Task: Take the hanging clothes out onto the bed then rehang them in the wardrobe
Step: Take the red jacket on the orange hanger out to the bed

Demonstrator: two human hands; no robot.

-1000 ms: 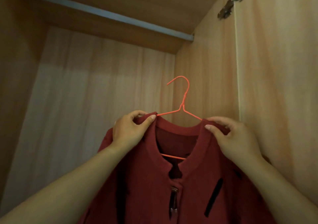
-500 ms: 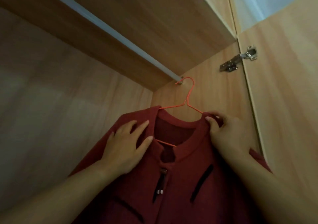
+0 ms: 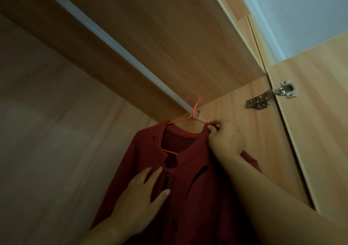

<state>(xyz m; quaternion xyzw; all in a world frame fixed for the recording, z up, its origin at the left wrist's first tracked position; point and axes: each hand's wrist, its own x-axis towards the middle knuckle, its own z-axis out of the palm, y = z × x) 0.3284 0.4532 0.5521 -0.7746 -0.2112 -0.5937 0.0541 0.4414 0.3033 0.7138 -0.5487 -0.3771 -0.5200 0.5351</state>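
Note:
A dark red jacket with black trim hangs on an orange wire hanger. The hanger's hook sits over the white wardrobe rail at its right end, close to the side wall. My right hand pinches the jacket's right shoulder by the collar. My left hand lies flat on the jacket's front, fingers spread, just left of the zip. The jacket's lower part is out of view.
The wardrobe's wooden back panel fills the left. The top shelf runs above the rail. The open door with its metal hinge stands at the right, close to my right arm.
The hanger went up and its hook now sits over the rail. My left hand let go of the left shoulder and slid down flat onto the jacket's front.

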